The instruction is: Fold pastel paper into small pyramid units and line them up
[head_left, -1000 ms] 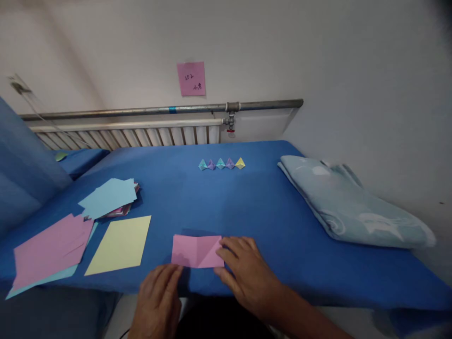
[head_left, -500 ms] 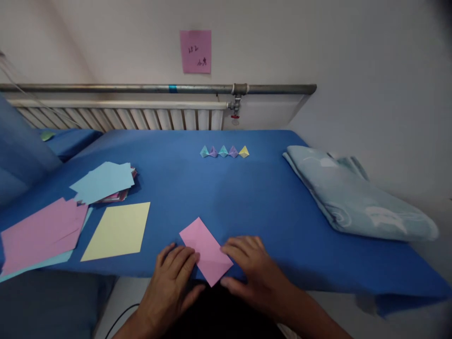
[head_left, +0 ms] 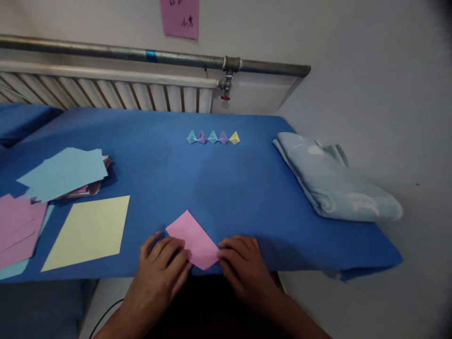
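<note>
The left hand (head_left: pixel 157 273) and the right hand (head_left: pixel 247 266) meet at the pink folded paper (head_left: pixel 194 240), which lies turned cornerwise at the near edge of the blue-covered surface (head_left: pixel 243 188). The left grip is narrow, fingertips over the paper's lower left edge with the thumb just below; the right grip is narrow too, holding the paper's right corner between bent fingers and thumb.

To the left of the pink folded paper, well apart from it, lies the yellow sheet (head_left: pixel 92 233), flat and uncreased. Further left of the paper are some overlapping pink sheets (head_left: pixel 17 230), cut off by the view's edge, with a light-blue sheet (head_left: pixel 14 269) showing beneath.

Beyond the paper to the left sits a loose stack (head_left: pixel 67 172) topped by light-blue sheets, reddish edges below. Beyond it to the right rests a folded pale blanket (head_left: pixel 339 183) with white patterns.

Straight beyond the paper, toward the far edge, stand five small folded pieces (head_left: pixel 213 137) in a row: blue, purple, blue, purple, yellow. Furthest beyond the paper come the white radiator (head_left: pixel 141 94), the metal pipe (head_left: pixel 95 50) and a pink note (head_left: pixel 180 21) on the wall, its top cut off.
</note>
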`<state>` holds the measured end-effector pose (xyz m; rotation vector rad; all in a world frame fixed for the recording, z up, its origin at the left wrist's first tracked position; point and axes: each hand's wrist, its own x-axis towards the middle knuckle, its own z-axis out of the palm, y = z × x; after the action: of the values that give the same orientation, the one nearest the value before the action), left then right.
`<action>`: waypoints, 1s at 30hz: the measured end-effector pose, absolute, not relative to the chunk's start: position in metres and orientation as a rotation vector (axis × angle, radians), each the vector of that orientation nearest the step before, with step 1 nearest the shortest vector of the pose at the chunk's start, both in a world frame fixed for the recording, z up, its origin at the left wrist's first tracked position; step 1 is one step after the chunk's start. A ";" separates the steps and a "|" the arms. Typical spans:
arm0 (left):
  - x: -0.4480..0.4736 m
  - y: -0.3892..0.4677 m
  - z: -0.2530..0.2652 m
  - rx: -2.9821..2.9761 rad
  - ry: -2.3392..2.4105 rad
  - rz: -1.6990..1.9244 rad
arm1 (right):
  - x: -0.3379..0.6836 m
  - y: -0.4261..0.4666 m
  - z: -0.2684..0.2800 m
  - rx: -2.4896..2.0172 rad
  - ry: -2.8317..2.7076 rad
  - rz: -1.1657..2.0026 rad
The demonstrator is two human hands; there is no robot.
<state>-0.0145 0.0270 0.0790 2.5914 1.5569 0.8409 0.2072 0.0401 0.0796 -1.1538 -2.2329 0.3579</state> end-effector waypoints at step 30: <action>-0.019 0.050 0.064 2.627 1.636 0.677 | 0.208 0.050 0.075 -1.336 -2.138 0.460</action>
<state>-0.0186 0.0502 0.0639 2.6267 1.6357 0.6766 0.2079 0.0498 0.0754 -1.3358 -2.1384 0.4604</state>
